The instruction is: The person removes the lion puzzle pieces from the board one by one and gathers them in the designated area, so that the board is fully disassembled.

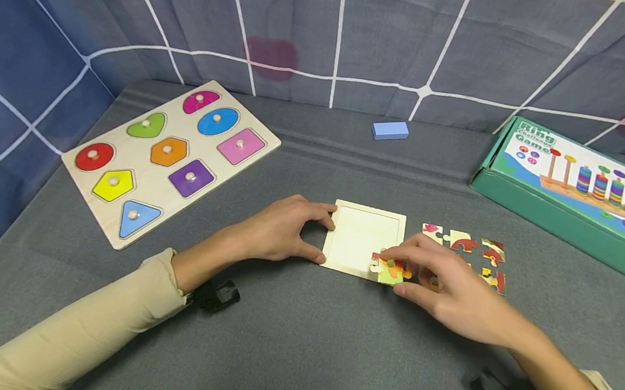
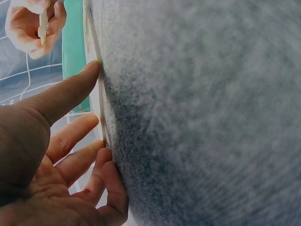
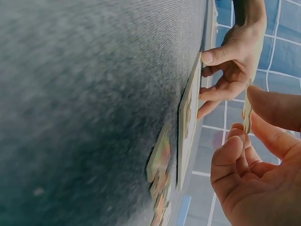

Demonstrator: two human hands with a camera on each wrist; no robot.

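Note:
A square wooden puzzle tray [image 1: 362, 237] lies on the grey cloth, its pale inside bare. My left hand [image 1: 284, 230] touches the tray's left edge with thumb and fingertips spread apart, as the left wrist view also shows. Between thumb and fingers my right hand [image 1: 447, 286] pinches a colourful jigsaw piece [image 1: 391, 273]. The right wrist view shows that jigsaw piece [image 3: 247, 113] edge-on, raised off the tray. In the head view it overlaps the tray's lower right corner. Several loose jigsaw pieces [image 1: 463, 242] lie right of the tray, some partly hidden by my right hand.
A wooden shape board [image 1: 147, 135] with knobbed pieces lies at the left. Behind the tray is a small blue block [image 1: 390, 130]. At the right rests a green Ring Challenge Game box [image 1: 567, 220]. A checked cloth [image 1: 385, 35] hangs along the back.

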